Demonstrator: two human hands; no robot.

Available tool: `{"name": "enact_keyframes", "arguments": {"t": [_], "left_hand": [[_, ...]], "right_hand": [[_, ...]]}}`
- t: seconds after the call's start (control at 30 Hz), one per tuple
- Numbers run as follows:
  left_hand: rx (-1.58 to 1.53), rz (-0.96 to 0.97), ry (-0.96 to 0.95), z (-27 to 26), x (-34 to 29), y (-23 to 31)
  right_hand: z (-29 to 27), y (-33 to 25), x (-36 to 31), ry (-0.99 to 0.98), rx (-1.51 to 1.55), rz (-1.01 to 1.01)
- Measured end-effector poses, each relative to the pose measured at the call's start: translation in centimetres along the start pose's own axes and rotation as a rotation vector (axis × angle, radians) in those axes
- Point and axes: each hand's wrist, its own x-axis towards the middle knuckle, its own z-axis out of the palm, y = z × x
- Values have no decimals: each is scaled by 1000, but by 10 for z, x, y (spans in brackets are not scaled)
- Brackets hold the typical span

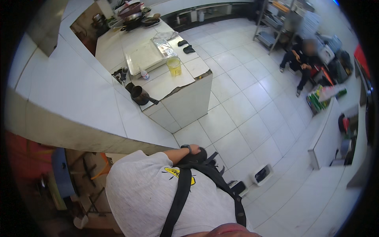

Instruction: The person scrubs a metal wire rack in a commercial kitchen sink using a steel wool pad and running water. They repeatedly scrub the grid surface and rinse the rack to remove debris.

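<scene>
The left hand (194, 149) rests at a dark rounded form (193, 158), just beyond the shirt (150, 193) (whether its fingers grip or lie loose cannot be told); the right hand is out of view. Straps (179, 201) and torso partly cover one floor bin (243, 191); a white bin (269, 176) beside it holds something dark (260, 173). On the counter (193, 66), a yellowish cup's (173, 67) contents remain unclear.

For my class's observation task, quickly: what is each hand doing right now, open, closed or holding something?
Left hand: grip cannot be told, too unclear.
Right hand: not in view.
</scene>
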Motion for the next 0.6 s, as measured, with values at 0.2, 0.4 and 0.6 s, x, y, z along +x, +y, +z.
{"name": "enact_keyframes", "arguments": {"t": [0.2, 0.4, 0.6], "left_hand": [[-212, -53, 90, -75, 104, 16], [-175, -167, -211, -136, 223, 14], [-159, -160, -66, -330, 355, 36]], "right_hand": [[-24, -88, 114, -107, -36, 55], [0, -164, 265, -239, 31, 13], [61, -319, 384, -222, 333, 214]]}}
